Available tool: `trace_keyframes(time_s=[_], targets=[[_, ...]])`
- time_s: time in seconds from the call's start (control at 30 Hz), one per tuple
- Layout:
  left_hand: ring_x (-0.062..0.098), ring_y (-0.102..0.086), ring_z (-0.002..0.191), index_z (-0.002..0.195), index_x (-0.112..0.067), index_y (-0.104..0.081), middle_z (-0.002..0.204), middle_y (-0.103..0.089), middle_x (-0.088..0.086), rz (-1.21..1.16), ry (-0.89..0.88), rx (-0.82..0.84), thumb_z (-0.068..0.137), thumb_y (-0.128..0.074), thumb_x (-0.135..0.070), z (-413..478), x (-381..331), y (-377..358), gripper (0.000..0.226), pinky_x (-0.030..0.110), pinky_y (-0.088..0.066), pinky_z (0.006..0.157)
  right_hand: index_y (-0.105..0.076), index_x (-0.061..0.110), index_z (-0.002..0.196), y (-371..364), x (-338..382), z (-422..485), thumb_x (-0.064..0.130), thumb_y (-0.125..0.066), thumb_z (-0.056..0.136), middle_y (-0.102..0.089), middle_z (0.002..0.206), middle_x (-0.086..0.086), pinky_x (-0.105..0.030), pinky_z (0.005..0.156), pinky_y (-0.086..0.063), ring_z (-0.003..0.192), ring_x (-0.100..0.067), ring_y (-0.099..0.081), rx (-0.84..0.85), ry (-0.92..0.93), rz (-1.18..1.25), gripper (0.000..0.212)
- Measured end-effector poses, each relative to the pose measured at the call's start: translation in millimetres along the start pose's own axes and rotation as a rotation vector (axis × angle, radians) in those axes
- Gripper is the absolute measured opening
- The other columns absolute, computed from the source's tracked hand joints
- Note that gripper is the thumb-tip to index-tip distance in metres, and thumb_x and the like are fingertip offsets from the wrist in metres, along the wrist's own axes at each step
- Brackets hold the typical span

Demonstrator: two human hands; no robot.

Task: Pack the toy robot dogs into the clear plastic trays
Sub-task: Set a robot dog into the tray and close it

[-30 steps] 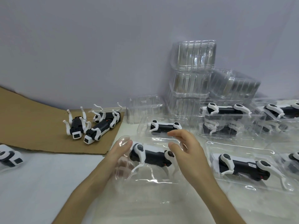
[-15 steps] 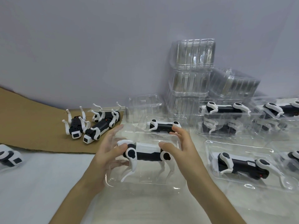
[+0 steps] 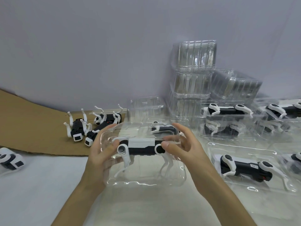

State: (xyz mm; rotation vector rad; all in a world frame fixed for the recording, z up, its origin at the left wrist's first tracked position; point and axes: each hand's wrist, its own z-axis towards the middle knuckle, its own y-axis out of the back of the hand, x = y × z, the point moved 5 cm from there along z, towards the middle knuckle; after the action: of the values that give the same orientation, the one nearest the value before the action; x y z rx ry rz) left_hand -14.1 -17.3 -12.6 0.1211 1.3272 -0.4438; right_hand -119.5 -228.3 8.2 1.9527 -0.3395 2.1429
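Nearest us, our hands work apart, one at each end of a clear tray. The left hand wraps the left end and the right hand grips the right end, each thumb on the toy dog inside. The dog lies between the hands, long axis left to right, legs toward us, equally near both. Just to the right, a second tray holds another dog. Farther left, loose dogs lie on cardboard. Behind stand filled trays and a stack of empty trays.
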Motion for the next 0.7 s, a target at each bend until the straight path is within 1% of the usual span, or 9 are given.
trace_keyframes(time_s=[0.07,0.17,0.23,0.3,0.37,0.43,0.5,0.6,0.7], targets=[[0.013,-0.071,0.083,0.129,-0.033,-0.063,0.112,-0.07,-0.006,0.028,-0.009,-0.023,0.081,-0.066,-0.033,1.2,0.9,1.0,0.047,0.03,-0.059,0.065,-0.048,0.05,0.132,1.6,2.0,-0.4,0.052,-0.083,0.056,-0.071,0.112,0.017,-0.025,0.084,-0.049,0.104,-0.004,-0.068,0.0,0.032,-0.002,0.084],[0.004,-0.067,0.088,0.119,-0.04,-0.067,0.108,-0.07,-0.019,0.076,-0.045,-0.084,0.08,-0.067,-0.034,1.9,-1.2,1.5,0.04,0.023,-0.057,0.061,-0.045,0.05,0.136,5.1,3.6,-0.3,0.056,-0.084,0.048,-0.068,0.116,0.015,-0.024,0.081,-0.053,0.104,-0.003,-0.067,-0.003,0.06,-0.04,0.096],[0.01,-0.062,0.097,0.116,-0.042,-0.067,0.109,-0.068,-0.022,0.1,-0.047,-0.113,0.077,-0.07,-0.038,1.9,-1.6,3.2,0.039,0.024,-0.056,0.062,-0.042,0.05,0.138,5.7,5.0,-0.4,0.052,-0.086,0.049,-0.065,0.121,0.015,-0.026,0.081,-0.055,0.106,-0.001,-0.065,0.011,0.071,-0.08,0.1],[0.02,-0.057,0.095,0.117,-0.042,-0.067,0.11,-0.067,-0.021,0.111,-0.033,-0.126,0.071,-0.074,-0.049,1.3,-1.7,5.6,0.047,0.029,-0.055,0.067,-0.04,0.052,0.14,5.0,5.7,-1.0,0.046,-0.089,0.052,-0.064,0.122,0.016,-0.026,0.081,-0.056,0.107,0.0,-0.064,0.024,0.084,-0.109,0.1],[0.024,-0.059,0.092,0.124,-0.043,-0.063,0.115,-0.066,-0.021,0.113,-0.002,-0.051,0.068,-0.072,-0.057,1.6,-1.3,4.4,0.059,0.03,-0.056,0.073,-0.044,0.051,0.137,6.7,4.5,-0.6,0.04,-0.089,0.055,-0.066,0.118,0.015,-0.026,0.081,-0.055,0.105,-0.001,-0.065,-0.008,0.096,-0.09,0.095],[0.016,-0.065,0.099,0.135,-0.047,-0.054,0.121,-0.063,-0.026,0.163,0.014,0.102,0.068,-0.071,-0.058,-0.5,-3.2,-1.6,0.07,0.028,-0.056,0.081,-0.048,0.049,0.134,8.9,4.1,-0.2,0.036,-0.088,0.055,-0.068,0.112,0.015,-0.024,0.083,-0.054,0.103,-0.004,-0.067,-0.042,0.1,-0.061,0.089],[0.0,-0.06,0.113,0.144,-0.048,-0.044,0.132,-0.055,-0.033,0.261,-0.01,0.214,0.067,-0.075,-0.053,-4.4,-5.7,-6.1,0.084,0.021,-0.052,0.09,-0.053,0.045,0.131,12.6,5.3,0.4,0.031,-0.087,0.055,-0.07,0.107,0.012,-0.021,0.077,-0.054,0.097,-0.006,-0.069,-0.068,0.11,-0.015,0.085],[-0.012,-0.055,0.118,0.146,-0.049,-0.039,0.135,-0.05,-0.037,0.313,0.009,0.239,0.06,-0.084,-0.049,-6.3,-5.9,-10.8,0.098,0.005,-0.047,0.084,-0.059,0.041,0.126,19.8,8.0,1.3,0.025,-0.087,0.054,-0.069,0.105,0.005,-0.024,0.078,-0.055,0.092,-0.01,-0.071,-0.111,0.128,0.034,0.079],[0.005,-0.063,0.109,0.142,-0.054,-0.041,0.13,-0.053,-0.035,0.356,0.04,0.176,0.052,-0.086,-0.054,-4.9,-4.4,-9.8,0.101,0.021,-0.054,0.087,-0.062,0.044,0.121,19.7,8.6,-0.1,0.021,-0.094,0.058,-0.066,0.108,0.002,-0.027,0.081,-0.055,0.093,-0.009,-0.07,-0.13,0.148,0.001,0.074]])
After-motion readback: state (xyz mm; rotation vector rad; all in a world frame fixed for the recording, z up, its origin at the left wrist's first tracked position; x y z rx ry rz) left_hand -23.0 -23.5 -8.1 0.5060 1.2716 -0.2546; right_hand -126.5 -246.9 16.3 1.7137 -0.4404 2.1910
